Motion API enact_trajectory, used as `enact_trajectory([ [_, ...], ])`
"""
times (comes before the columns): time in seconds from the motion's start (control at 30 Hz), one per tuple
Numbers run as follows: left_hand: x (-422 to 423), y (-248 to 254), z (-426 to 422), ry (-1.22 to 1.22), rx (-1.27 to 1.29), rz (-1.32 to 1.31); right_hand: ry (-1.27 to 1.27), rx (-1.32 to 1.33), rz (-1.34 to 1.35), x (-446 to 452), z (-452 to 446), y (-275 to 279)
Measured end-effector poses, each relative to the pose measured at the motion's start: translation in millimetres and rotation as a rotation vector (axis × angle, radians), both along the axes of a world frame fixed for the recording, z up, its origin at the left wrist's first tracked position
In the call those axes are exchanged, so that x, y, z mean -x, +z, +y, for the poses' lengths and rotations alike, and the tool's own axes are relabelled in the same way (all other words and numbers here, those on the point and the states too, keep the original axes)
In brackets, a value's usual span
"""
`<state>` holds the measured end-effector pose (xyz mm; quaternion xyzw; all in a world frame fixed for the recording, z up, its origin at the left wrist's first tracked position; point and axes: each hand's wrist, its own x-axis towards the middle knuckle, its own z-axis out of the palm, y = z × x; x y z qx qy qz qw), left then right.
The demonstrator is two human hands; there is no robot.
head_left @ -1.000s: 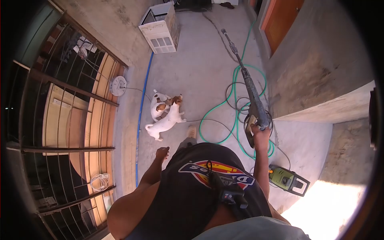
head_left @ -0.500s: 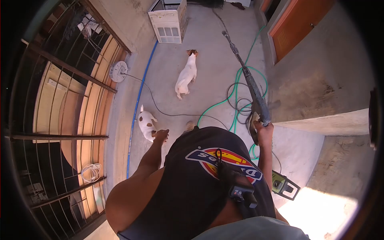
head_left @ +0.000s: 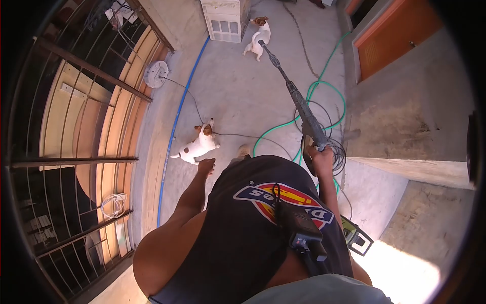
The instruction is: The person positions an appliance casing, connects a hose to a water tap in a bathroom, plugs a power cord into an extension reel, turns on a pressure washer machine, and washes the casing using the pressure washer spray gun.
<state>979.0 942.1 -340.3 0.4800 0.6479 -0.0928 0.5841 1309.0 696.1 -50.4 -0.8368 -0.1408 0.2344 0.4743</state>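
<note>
My right hand (head_left: 320, 158) grips the handle of a long dark spray gun (head_left: 304, 109), whose lance points forward and left over the floor. Low on the left side hangs my left hand (head_left: 206, 166), its fingers curled and nothing visible in them. Just beyond it stands a white dog with brown patches (head_left: 198, 146), apart from the hand as seen. Behind my right forearm, a green and black machine (head_left: 358, 237) is partly hidden by my body. A green hose (head_left: 276, 133) loops on the floor beneath the gun, beside dark coiled hose.
Another white dog (head_left: 261, 36) stands near a white appliance casing (head_left: 224, 23). A blue pipe (head_left: 176, 121) runs along the left floor edge, near a round white object (head_left: 156, 74) with a cable. Metal window bars (head_left: 76, 162) line the left; an orange door (head_left: 395, 43) and concrete wall are right.
One dog has moved farther away towards the casing. The nearer dog has turned and now faces away from me. The gun has swung left in view, still in my right hand.
</note>
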Motion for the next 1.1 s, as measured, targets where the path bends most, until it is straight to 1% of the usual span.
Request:
enact_trajectory([
  [0.17, 18.8, -1.8, 0.1, 0.034, -0.001, 0.03, -0.027, -0.023, 0.008, -0.7, 9.9, -4.7],
  [0.23, 23.7, -0.5, -1.9, 0.038, -0.002, 0.039, -0.057, -0.082, 0.01, -0.7, 9.8, -9.7],
  [0.37, 28.7, -4.2, -6.0, 0.074, 0.056, 0.018, -0.042, -0.052, 0.037, -4.9, 4.3, -24.3],
  [0.43, 27.4, -5.2, -6.3, 0.057, 0.058, -0.004, -0.046, -0.146, 0.031, -3.7, 5.4, -25.3],
  [0.53, 19.2, -0.4, -11.2, 0.063, 0.01, 0.012, -0.07, -0.193, 0.08, 1.2, 8.6, -14.2],
  [0.7, 10.7, 9.9, -7.9, 0.036, 0.067, -0.086, -0.061, -0.136, 0.079, -2.5, 3.6, -19.8],
  [0.8, 4.6, 4.6, -9.3, 0.141, 0.088, -0.075, -0.058, -0.129, 0.064, -3.8, 2.9, -19.6],
  [0.93, -4.3, 12.1, -11.3, 0.157, 0.095, -0.084, -0.054, -0.167, 0.069, -2.2, 3.0, -14.6],
  [1.0, -6.9, 12.7, -11.4, 0.133, 0.021, -0.09, -0.059, -0.156, 0.073, -1.9, 3.6, -13.6],
  [1.03, -5.8, 9.5, -9.6, 0.132, 0.023, -0.089, -0.064, -0.146, 0.076, -2.0, 3.8, -13.5],
  [1.1, -0.4, -5.0, -3.7, 0.193, 0.133, -0.221, -0.063, -0.144, 0.081, -3.5, 2.7, -17.0],
])
